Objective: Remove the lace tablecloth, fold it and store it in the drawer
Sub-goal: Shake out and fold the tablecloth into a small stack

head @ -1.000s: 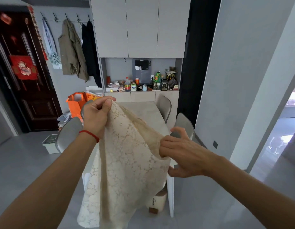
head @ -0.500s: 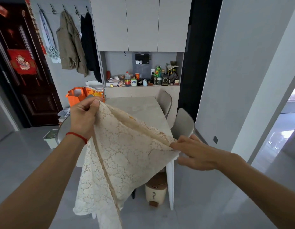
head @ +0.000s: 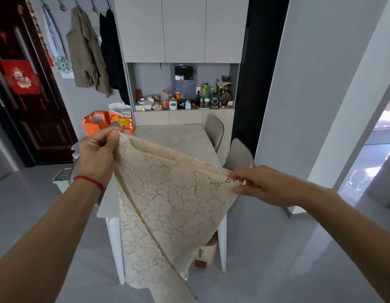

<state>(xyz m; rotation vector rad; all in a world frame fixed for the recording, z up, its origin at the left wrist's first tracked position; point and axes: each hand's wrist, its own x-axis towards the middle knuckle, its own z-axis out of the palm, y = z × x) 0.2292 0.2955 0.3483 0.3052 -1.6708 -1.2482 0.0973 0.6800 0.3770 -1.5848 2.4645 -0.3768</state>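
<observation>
Two hands hold the lace tablecloth up in the air to fold it.

The left hand (head: 97,155) pinches one top corner of the lace tablecloth (head: 167,200) between thumb and fingers, held high. The cloth hangs between the hands, doubled over, with its long end drooping down toward the floor in front of the tabletop (head: 174,136), which is bare. The right hand (head: 264,186) pinches the other corner, lower down. To fold it well, the person should probably bring both corners to the same height, pull the top edge gently tight so the lace lies flat, and match the edges before folding again. Lace is soft and floppy, so a slow pull looks best. No drawer can be picked out for sure from here.
</observation>
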